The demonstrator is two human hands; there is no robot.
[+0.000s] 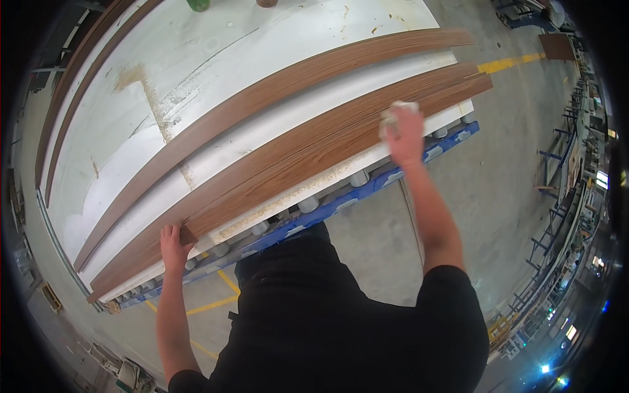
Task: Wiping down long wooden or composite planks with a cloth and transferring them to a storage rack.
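My right hand (406, 137) is closed around a crumpled off-white cloth (397, 112), pressed near the right end of a long brown wood-grain strip (288, 175). Motion smears this hand slightly. At the strip's left end, my left hand (174, 249) grips its near edge, fingers over the top and thumb low on the side. A second wood-grain strip (141, 234) lies right against the far side of the first. Beyond a white gap, a third brown strip (226, 116) runs roughly alongside them.
Beneath the strips lies a large white panel (98, 183) with sawdust and scratches. It rests on a roller conveyor with a blue rail (321, 215) in front of my body. More brown strips (62, 124) stand along the far left. A green object (198, 4) shows at the top edge.
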